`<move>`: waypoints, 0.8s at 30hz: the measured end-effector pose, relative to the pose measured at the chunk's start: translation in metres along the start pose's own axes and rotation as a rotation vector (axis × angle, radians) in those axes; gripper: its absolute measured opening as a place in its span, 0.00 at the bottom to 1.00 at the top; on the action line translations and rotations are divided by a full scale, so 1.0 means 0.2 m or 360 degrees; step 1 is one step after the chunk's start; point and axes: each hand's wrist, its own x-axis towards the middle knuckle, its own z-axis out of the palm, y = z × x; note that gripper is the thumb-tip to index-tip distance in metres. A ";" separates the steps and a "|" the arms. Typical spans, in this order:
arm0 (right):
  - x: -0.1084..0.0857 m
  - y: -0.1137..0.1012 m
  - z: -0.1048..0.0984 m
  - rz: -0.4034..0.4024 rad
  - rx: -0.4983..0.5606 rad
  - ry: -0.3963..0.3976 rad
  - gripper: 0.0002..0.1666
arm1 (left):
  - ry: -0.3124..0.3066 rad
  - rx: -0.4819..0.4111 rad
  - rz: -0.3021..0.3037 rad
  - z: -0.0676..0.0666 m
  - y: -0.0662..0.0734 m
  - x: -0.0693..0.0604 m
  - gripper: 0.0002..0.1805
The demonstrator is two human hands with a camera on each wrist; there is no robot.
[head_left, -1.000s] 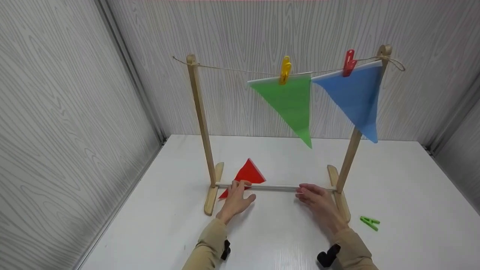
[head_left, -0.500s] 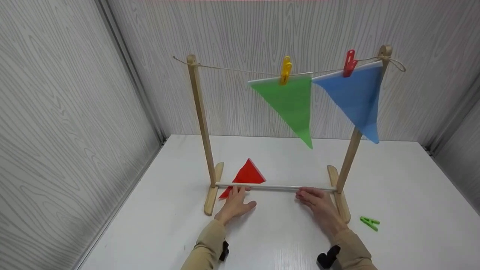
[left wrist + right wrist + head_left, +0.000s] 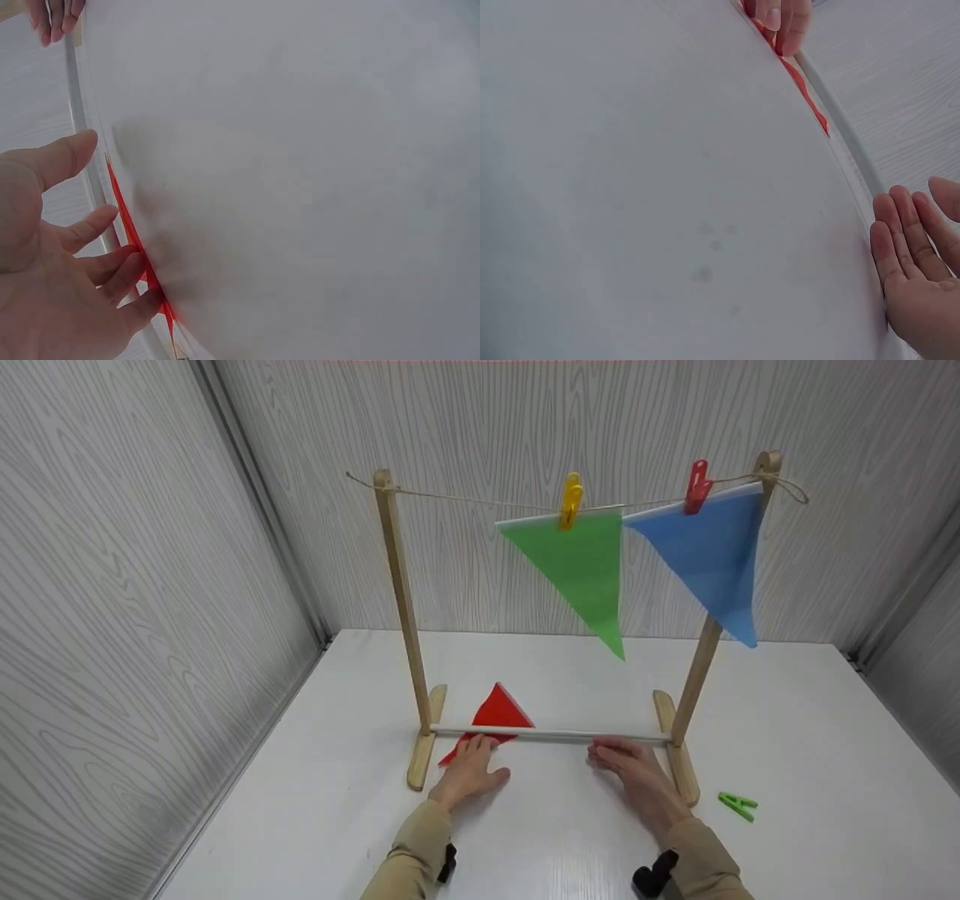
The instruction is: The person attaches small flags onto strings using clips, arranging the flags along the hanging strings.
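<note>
White covers the table [image 3: 300, 810], and on it stands a wooden stand [image 3: 401, 600], its pale bar [image 3: 562, 733] running low between the feet. From the string [image 3: 457, 497] hang a blue flag [image 3: 712, 562] and a green flag [image 3: 581, 562]. The red flag [image 3: 501, 711] lies on the table by the left foot, the bar crossing over it, part beyond and part on the near side. The left hand [image 3: 469, 771] touches it with loosely extended fingers, thumb apart, gripping nothing. The right hand [image 3: 634, 772] is empty, its fingers straight and near the bar; whether they touch it I cannot tell. The step in hand seems to be working the flag under the bar: light, level finger pressure would suit thin cloth, with the white hem kept flat so it does not catch or fold. A yellow peg [image 3: 571, 499] and a red peg [image 3: 697, 487] clip the hanging flags; a green peg [image 3: 738, 804] lies right of the stand.
</note>
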 end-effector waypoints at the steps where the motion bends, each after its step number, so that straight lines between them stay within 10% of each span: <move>1: 0.00 0.00 0.00 0.0005 -0.0020 0.0000 0.30 | 0.0010 0.0013 0.0012 0.00 0.00 0.00 0.30; 24: -0.01 0.01 0.02 -0.0065 -0.0205 0.0020 0.25 | 0.0102 0.0229 0.0057 0.03 0.05 0.03 0.27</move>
